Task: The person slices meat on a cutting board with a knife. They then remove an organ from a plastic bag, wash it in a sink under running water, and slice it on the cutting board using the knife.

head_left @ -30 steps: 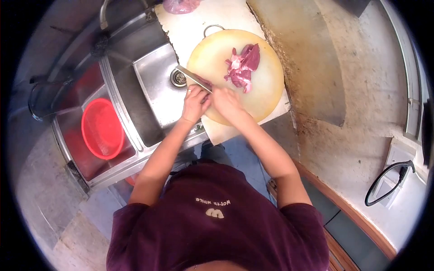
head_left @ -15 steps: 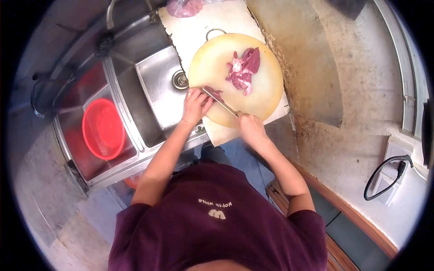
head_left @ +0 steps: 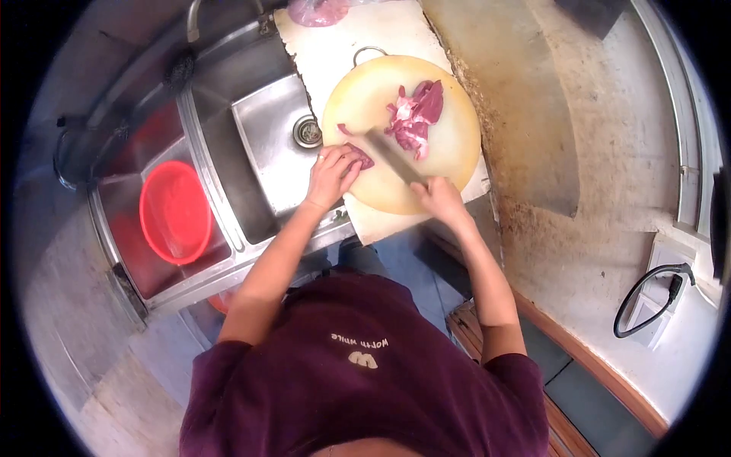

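My right hand [head_left: 439,199] grips the handle of a kitchen knife [head_left: 393,157], whose blade is tilted and slightly blurred over the round yellow cutting board [head_left: 388,194]. At the board's left edge my left hand [head_left: 332,174] is closed on a piece of red meat [head_left: 359,156], fingertips pressing on it. A small meat strip [head_left: 343,129] lies by itself just beyond those fingers. Farther right on the board rests a larger chunk of raw meat [head_left: 416,116] with whitish fat. The knife blade is apart from the held piece.
A metal sink [head_left: 263,137] with a drain adjoins the board on the left. The other basin holds a red plastic bowl [head_left: 177,213]. Behind the board lies a plastic bag with pink contents [head_left: 318,11]. A stained wall [head_left: 525,114] rises close on the right.
My right hand has swung the knife right, away from my left hand, and its blade has turned to show more of its flat. A small meat strip now lies separate on the board.
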`<state>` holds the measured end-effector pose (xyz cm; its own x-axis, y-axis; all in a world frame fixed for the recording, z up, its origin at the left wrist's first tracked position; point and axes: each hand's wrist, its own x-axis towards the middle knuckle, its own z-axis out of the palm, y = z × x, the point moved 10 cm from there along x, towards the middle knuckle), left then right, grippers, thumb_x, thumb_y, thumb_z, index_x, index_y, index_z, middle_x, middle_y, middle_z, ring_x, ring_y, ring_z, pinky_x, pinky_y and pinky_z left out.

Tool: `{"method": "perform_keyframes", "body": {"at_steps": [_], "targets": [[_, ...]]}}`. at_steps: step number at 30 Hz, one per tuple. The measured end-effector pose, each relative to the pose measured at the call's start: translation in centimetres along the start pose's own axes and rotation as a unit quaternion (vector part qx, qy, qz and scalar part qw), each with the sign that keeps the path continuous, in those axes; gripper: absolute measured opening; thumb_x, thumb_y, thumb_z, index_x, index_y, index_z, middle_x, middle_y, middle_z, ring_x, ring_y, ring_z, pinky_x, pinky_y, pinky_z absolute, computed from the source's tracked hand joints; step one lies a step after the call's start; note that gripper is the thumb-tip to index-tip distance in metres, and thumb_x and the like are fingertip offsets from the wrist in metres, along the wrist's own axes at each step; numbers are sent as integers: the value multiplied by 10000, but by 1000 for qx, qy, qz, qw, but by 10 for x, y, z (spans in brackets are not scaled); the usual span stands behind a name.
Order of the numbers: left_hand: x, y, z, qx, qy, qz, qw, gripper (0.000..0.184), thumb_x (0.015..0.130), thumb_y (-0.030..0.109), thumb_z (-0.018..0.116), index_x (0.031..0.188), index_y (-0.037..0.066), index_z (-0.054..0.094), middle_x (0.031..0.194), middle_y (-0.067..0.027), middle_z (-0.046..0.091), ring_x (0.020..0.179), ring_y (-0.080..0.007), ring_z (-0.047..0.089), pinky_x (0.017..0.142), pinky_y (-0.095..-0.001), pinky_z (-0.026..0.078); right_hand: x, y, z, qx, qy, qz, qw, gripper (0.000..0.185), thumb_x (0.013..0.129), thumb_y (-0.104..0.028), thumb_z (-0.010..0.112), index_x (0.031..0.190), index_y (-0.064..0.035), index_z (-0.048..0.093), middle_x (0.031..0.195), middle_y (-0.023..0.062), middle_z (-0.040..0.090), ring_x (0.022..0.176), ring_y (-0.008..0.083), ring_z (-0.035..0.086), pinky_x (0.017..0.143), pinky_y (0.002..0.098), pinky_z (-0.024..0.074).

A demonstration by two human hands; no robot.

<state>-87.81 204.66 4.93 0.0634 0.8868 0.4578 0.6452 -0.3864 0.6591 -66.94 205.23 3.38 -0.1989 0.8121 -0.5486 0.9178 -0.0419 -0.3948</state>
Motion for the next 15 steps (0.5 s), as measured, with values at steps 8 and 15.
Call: {"method": "perform_keyframes", "body": {"at_steps": [8,15], "targets": [[2,-7,4,30,-2,1,1000,169,706,101,696,869,85,651,925,-55,603,875,-261,544,758,-352,481,-18,-50,18,-119,87,-106,983,163,791,-97,490,817,21,599,723,237,632,688,353,655,645,461,521],[-1,-10,7,18,-11,-25,999,170,703,82,697,869,87,662,920,-53,611,852,-259,549,756,-346,481,43,-99,31,-119,81,-140,980,195,809,-115,467,885,-7,610,768,225,637,752,370,642,678,480,496]]}}
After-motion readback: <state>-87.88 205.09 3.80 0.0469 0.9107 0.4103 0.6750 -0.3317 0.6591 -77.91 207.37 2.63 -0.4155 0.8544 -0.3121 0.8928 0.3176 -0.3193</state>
